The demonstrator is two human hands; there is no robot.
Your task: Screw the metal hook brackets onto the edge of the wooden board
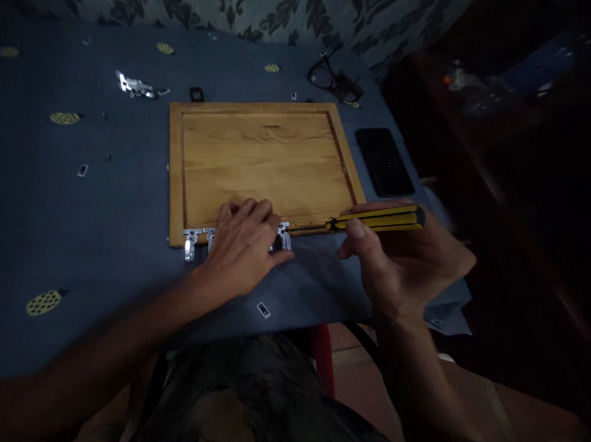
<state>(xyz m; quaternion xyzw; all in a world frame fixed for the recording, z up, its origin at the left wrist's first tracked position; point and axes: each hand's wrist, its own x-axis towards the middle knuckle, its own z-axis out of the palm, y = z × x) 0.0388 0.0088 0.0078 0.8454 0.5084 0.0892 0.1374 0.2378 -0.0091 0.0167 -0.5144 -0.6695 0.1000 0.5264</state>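
A framed wooden panel (261, 156) lies flat in front of me, with silvery cabinet hinges (191, 243) along its near edge. My left hand (244, 241) rests over that edge, fingers bent onto the panel and thumb on the near side, around a metal hinge (285, 235) that shows only in part. In my right hand (398, 258) is a screwdriver (380, 219) with a yellow and black handle. Its shaft points left along the near edge toward the hinge; the tip cannot be made out clearly.
On the blue patterned tablecloth (125, 211) lie another hinge (136, 86), small screws (108, 157) and a small black square piece (196, 94). Glasses (334, 82) and a black phone (383, 161) lie on the right. A patterned wall covering (283, 12) rises behind.
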